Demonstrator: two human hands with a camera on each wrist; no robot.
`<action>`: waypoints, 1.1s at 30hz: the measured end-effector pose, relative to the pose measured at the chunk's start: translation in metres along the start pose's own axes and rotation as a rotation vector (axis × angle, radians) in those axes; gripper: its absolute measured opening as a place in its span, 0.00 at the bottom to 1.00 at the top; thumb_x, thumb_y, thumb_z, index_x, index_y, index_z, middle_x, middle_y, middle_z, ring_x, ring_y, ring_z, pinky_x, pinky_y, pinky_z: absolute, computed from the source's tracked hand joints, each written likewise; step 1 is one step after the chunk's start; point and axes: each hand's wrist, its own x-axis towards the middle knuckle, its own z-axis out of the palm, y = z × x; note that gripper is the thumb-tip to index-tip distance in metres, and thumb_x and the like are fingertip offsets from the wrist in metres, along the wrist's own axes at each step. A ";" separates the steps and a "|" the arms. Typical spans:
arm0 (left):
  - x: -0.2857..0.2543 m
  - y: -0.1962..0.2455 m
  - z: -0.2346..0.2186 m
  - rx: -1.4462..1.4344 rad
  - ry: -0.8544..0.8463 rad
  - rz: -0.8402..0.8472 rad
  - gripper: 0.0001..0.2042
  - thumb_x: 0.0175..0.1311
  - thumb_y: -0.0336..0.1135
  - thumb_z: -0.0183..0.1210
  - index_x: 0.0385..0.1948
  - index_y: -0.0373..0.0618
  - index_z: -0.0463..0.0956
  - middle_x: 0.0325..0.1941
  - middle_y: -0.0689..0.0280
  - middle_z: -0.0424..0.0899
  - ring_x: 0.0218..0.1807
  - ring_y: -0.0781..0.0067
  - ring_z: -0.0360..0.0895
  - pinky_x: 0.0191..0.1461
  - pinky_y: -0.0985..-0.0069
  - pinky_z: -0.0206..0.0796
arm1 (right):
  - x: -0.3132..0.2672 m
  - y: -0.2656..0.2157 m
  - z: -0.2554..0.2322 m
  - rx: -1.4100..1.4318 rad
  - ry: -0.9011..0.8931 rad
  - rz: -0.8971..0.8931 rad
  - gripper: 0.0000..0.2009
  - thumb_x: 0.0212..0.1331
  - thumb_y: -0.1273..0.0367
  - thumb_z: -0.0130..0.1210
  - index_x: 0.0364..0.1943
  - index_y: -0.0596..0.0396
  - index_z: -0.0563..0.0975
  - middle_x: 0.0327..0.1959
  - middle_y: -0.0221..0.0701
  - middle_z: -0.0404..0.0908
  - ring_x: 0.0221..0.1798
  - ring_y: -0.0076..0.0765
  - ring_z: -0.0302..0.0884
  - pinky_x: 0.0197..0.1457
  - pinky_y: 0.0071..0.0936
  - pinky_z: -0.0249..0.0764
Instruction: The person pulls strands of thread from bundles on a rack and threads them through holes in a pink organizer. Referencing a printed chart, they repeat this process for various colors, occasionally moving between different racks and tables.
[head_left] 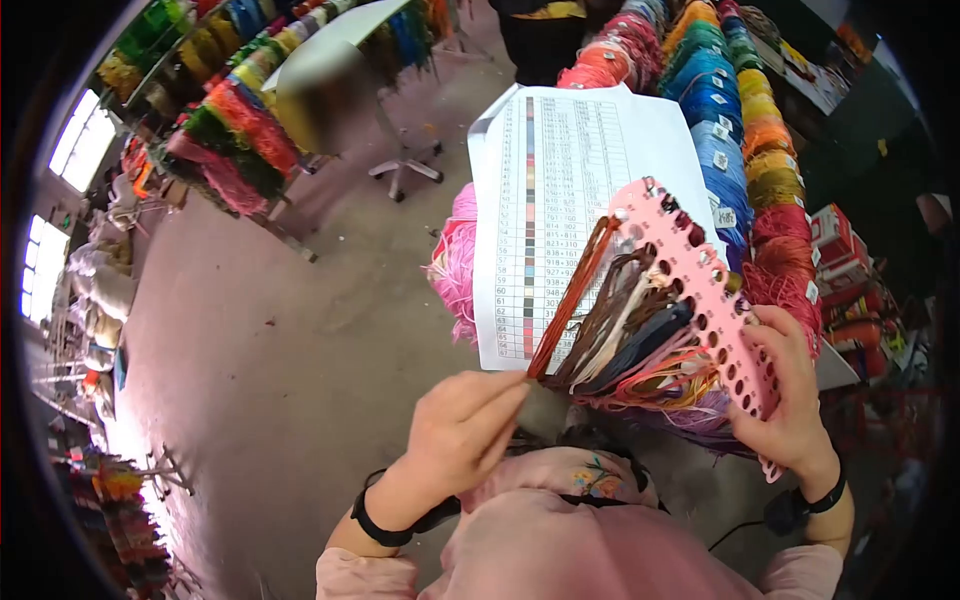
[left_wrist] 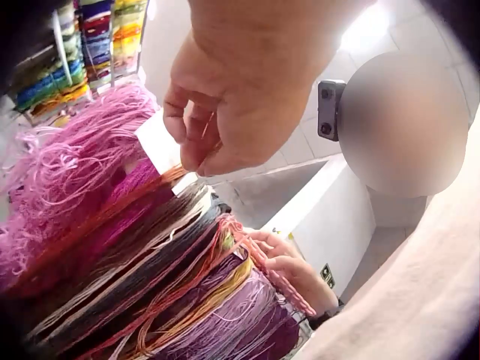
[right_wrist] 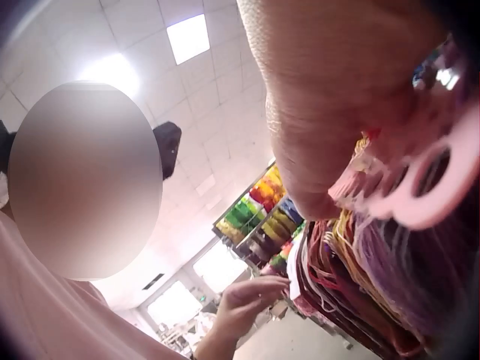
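Note:
The right hand [head_left: 790, 395] grips the lower end of a pink perforated card [head_left: 690, 260], thumb on its face. Thread bundles in rust, brown, cream, dark grey, pink and orange hang from its holes. At the free end of the rust-red bundle [head_left: 575, 290], the left hand [head_left: 465, 430] pinches the strands between thumb and fingertips; the left wrist view shows this hand [left_wrist: 240, 112] above the threads. Under the card lies a printed chart [head_left: 560, 150] with numbers and a column of colour swatches. In the right wrist view the card [right_wrist: 442, 180] is close to the lens.
Rows of coloured skeins [head_left: 715, 110] run behind and right of the chart, with a pink skein [head_left: 458, 265] at its left edge. Racks of hanging thread [head_left: 235, 130] and a wheeled stand [head_left: 405, 165] are across the floor. Red boxes [head_left: 838, 245] lie at the right.

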 end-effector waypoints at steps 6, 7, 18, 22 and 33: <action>-0.005 -0.023 -0.006 -0.038 -0.003 0.076 0.12 0.41 0.22 0.57 0.32 0.36 0.74 0.36 0.60 0.77 0.29 0.65 0.74 0.30 0.74 0.65 | -0.049 -0.009 0.002 0.117 0.187 0.094 0.29 0.26 0.66 0.59 0.42 0.58 0.70 0.51 0.44 0.61 0.51 0.44 0.62 0.56 0.35 0.56; -0.005 -0.023 -0.006 -0.055 -0.021 0.091 0.12 0.40 0.21 0.57 0.32 0.36 0.74 0.36 0.59 0.77 0.29 0.64 0.74 0.30 0.74 0.65 | -0.060 -0.009 0.003 0.201 0.216 0.107 0.29 0.26 0.64 0.59 0.43 0.58 0.70 0.51 0.44 0.60 0.52 0.43 0.61 0.56 0.35 0.55; 0.001 -0.010 -0.001 -0.168 -0.058 0.220 0.13 0.39 0.18 0.58 0.32 0.36 0.75 0.37 0.57 0.78 0.26 0.67 0.76 0.25 0.78 0.65 | -0.123 -0.016 0.002 0.284 0.613 0.236 0.29 0.37 0.56 0.59 0.45 0.57 0.68 0.54 0.42 0.57 0.56 0.41 0.58 0.58 0.34 0.54; 0.003 -0.006 0.000 -0.125 -0.051 0.195 0.14 0.40 0.18 0.57 0.34 0.36 0.75 0.39 0.56 0.77 0.28 0.65 0.77 0.27 0.78 0.67 | -0.122 -0.017 0.000 0.313 0.579 0.253 0.29 0.36 0.56 0.59 0.44 0.58 0.68 0.54 0.41 0.57 0.56 0.39 0.58 0.58 0.33 0.53; -0.004 -0.003 0.016 -0.047 -0.028 0.048 0.15 0.42 0.18 0.56 0.36 0.36 0.73 0.41 0.55 0.76 0.34 0.61 0.78 0.32 0.75 0.70 | -0.058 -0.014 0.013 0.314 0.405 0.254 0.25 0.38 0.63 0.58 0.44 0.60 0.69 0.52 0.37 0.60 0.56 0.35 0.58 0.58 0.29 0.54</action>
